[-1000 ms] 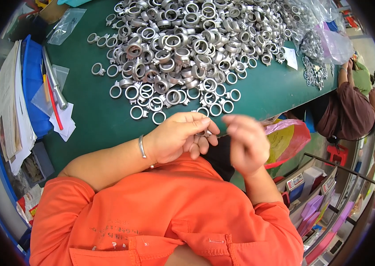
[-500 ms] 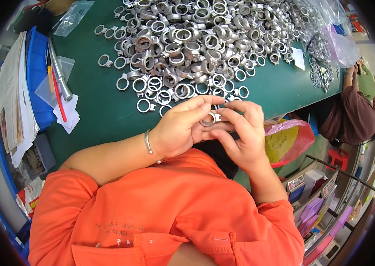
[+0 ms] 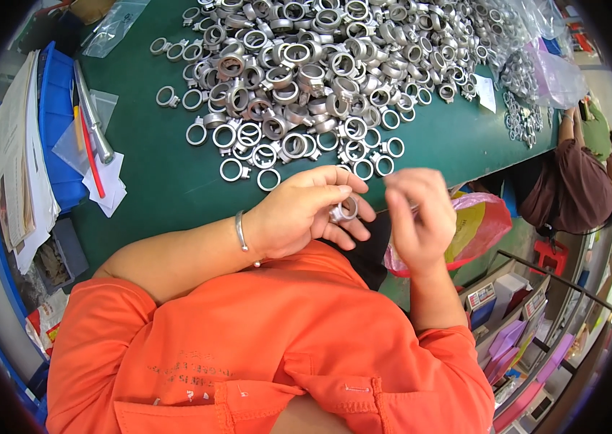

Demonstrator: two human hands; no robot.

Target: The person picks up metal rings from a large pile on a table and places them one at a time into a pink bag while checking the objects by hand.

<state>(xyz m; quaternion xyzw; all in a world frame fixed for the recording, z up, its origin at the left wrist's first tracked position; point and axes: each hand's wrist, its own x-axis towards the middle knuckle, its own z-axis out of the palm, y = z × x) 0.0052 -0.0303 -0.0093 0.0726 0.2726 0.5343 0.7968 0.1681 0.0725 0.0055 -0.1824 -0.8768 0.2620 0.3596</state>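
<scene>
One metal ring [image 3: 344, 210] pinched in left hand [image 3: 304, 213]; right hand [image 3: 416, 217] loosely curled, grip unclear.

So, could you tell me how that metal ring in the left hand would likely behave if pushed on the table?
The metal ring looks rigid and shiny, so probably stiff and somewhat slippery. On edge it might roll; flat it would likely slide.

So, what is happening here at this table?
A person in an orange shirt holds a small metal ring in the left hand. The right hand is raised beside it, blurred, so I cannot tell what it grips. A big pile of rings lies on the green table.
</scene>
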